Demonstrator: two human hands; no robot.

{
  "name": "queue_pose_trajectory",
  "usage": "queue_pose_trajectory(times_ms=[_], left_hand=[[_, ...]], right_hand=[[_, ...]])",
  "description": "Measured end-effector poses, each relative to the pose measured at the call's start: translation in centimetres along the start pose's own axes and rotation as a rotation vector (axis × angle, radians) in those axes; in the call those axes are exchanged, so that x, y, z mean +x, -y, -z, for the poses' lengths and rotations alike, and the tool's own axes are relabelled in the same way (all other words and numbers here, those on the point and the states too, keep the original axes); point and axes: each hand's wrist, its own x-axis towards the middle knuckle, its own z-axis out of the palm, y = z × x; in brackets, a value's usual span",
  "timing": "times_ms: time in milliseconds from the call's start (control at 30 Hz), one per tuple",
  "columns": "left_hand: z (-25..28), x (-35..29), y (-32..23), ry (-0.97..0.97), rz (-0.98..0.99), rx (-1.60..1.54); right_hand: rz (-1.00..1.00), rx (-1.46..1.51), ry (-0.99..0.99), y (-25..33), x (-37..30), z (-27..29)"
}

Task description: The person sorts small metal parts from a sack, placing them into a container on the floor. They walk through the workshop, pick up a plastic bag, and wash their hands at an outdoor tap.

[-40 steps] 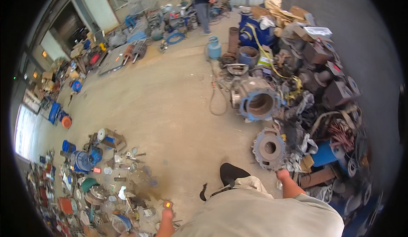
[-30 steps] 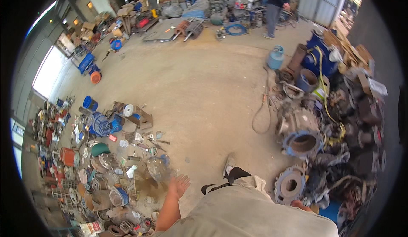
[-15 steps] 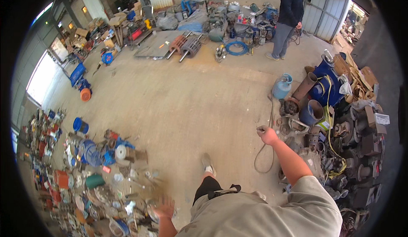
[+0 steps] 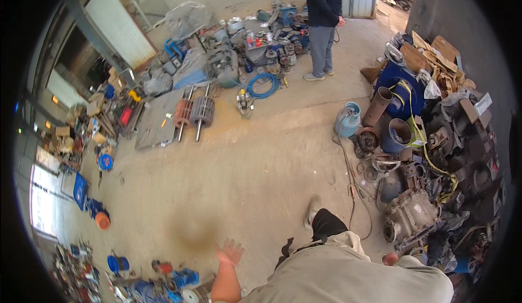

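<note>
My left hand (image 4: 230, 252) is held out over the bare concrete floor, fingers spread, with nothing in it. Close to its left on the ground lie blue and red machine parts (image 4: 182, 277). Only a small part of my right hand (image 4: 390, 258) shows, low beside my shirt; its fingers are hidden. Nearest to that hand is a grimy metal gear housing (image 4: 412, 214). One shoe (image 4: 312, 211) is stepped forward on the floor.
A light blue gas cylinder (image 4: 348, 119) with a hose (image 4: 352, 189) stands ahead right, beside a heap of parts with a blue bucket (image 4: 396, 135). Two rotors (image 4: 202, 111) lie on a metal plate farther left. A person (image 4: 323, 31) stands beyond a coiled blue hose (image 4: 262, 86).
The view has turned left. My right hand, earlier stretched forward with its fingers curled, has swung back beside my body. My left hand has come forward, still spread.
</note>
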Motion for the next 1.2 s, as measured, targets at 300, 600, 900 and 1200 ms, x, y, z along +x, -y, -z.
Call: queue_pose_trajectory(times_ms=[300,600,900,1200], left_hand=[[-25.1,14.3,-7.0,-0.144,0.310,0.870],[-35.6,35.1,-9.0,-0.078,0.422,1.501],[-59.6,55.8,-13.3,-0.028,0.500,1.928],[-102.5,72.1,-13.9,0.140,0.434,1.955]], right_hand=[[-0.201,0.568,0.015,10.4,15.6,19.0],[0.307,1.123,-1.004,10.5,23.3,76.7],[-0.262,0.983,-0.718,4.2,32.8,87.1],[-0.617,2.085,-0.648,-0.6,35.3,86.4]])
